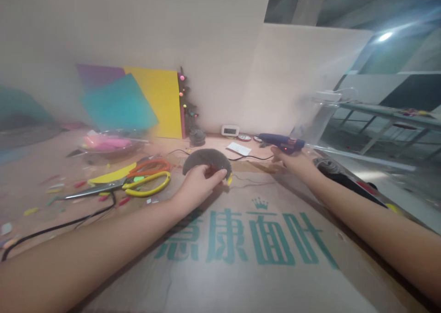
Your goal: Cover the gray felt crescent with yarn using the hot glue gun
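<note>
Tabletop (206, 287) bowl (137, 142) seemingly holds pink pieces (107, 142); left hand (200, 184) grasps grey disc (208, 157).

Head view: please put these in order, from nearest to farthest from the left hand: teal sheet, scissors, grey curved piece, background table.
1. Grey curved piece: held in the left hand.
2. Scissors: left of the hand.
3. Teal sheet: farther back, left.
4. Background table: far right, across the room.

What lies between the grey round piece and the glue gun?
In the head view, a white paper slip and black cord lie between the grey round piece and the glue gun.
</note>
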